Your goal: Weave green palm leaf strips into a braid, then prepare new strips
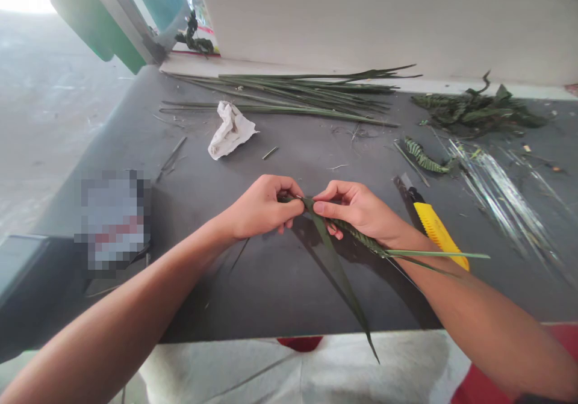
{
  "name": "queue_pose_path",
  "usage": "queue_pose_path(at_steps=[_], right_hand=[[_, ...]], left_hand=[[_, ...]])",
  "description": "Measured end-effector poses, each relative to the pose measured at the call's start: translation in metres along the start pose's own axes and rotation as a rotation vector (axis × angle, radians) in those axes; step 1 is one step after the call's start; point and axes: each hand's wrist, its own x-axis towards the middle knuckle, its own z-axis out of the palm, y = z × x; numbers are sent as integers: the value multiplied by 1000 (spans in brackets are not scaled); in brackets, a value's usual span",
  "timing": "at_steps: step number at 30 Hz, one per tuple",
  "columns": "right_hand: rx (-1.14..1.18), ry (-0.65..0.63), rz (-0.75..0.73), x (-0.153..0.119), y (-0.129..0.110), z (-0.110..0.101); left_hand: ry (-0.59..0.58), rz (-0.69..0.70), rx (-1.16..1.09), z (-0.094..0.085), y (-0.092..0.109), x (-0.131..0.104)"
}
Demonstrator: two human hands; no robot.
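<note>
Leaf strip (336, 265), slanting, tip lower right

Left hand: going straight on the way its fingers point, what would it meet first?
Just past the green leaf strip it pinches, the left hand would probably meet the right hand first; this single view leaves depth uncertain.

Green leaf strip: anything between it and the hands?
Nothing visible. The left hand and right hand both have fingers directly on the green leaf strip; the yellow knife lies off to the right, not between.
</note>
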Motion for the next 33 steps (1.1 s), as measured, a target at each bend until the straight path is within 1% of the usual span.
queue_pose_path(at_steps=[4,10,15,18,22,28,30,33], right_hand=[[-8,-2,-18,1,1,0],[4,40,-33,0,1,0],[-21,68,-72,1,2,-5],[-32,83,-103,3,3,-8],[-40,102,-115,3,4,-10],[-36,202,-173,2,2,-10],[-39,233,-178,2,2,-11],[-33,272,-175,4,3,-12]], left_hand=[[14,3,1,-1,-1,1],[27,-4,-16,-2,-1,1],[30,16,4,-3,-1,1],[64,37,15,-4,-2,1],[121,53,-27,-3,-5,4],[223,-23,-82,-6,-6,7],[231,-41,-84,-6,-6,7],[220,-32,-68,-7,-5,6]])
